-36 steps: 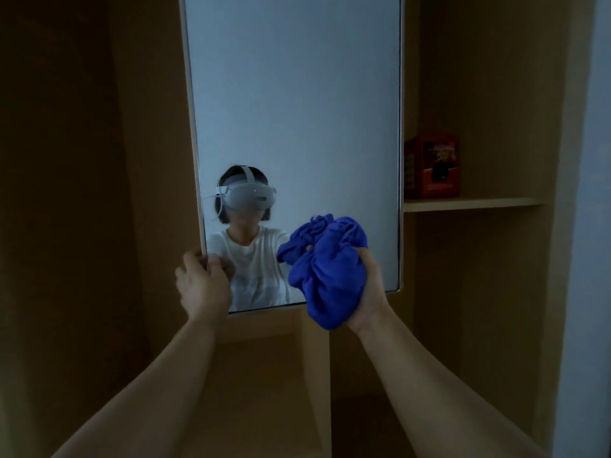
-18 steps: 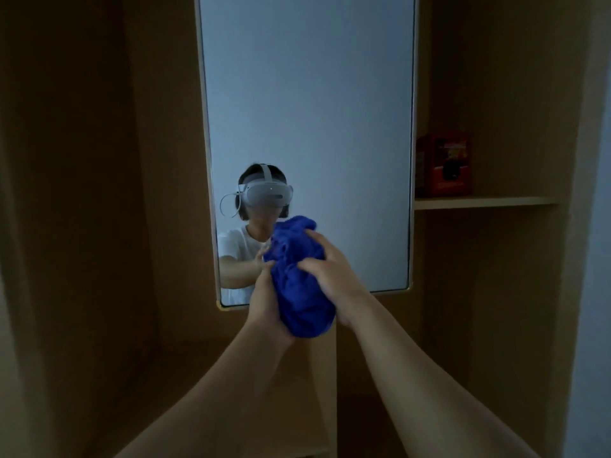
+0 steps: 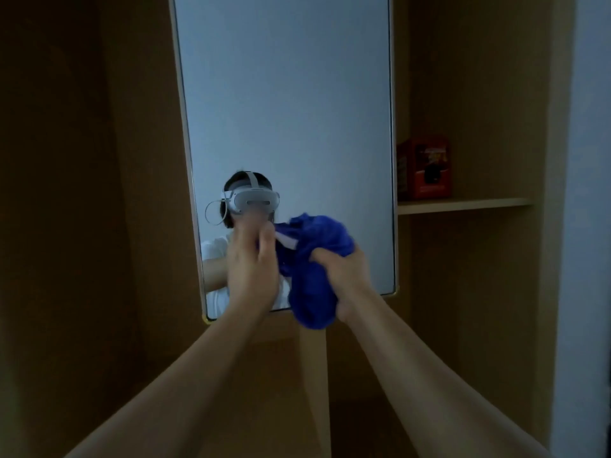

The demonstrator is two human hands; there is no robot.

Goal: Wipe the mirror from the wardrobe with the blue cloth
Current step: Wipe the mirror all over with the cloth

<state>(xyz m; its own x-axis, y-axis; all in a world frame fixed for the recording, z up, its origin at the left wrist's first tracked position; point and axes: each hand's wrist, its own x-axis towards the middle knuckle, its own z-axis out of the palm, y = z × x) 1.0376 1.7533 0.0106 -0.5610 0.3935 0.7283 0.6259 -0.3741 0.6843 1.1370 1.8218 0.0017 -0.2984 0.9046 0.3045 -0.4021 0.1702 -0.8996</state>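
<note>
Both hands raised, right hand [image 3: 344, 276] around blue cloth [image 3: 314, 259].

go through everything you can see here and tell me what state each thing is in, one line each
blue cloth: bunched up, held in front of the mirror's lower part.
mirror: upright in the wardrobe, unobstructed above the hands.
left hand: fingertips pinching the cloth's upper edge.
right hand: closed grip round the bunched cloth.
red box: standing on the shelf, right of the mirror.

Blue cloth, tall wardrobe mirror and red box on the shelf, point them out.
Blue cloth [image 3: 314, 292]: head view, bunched lower part.
Tall wardrobe mirror [image 3: 284, 94]: head view, bare upper glass.
Red box [image 3: 425, 168]: head view, front face.
</note>
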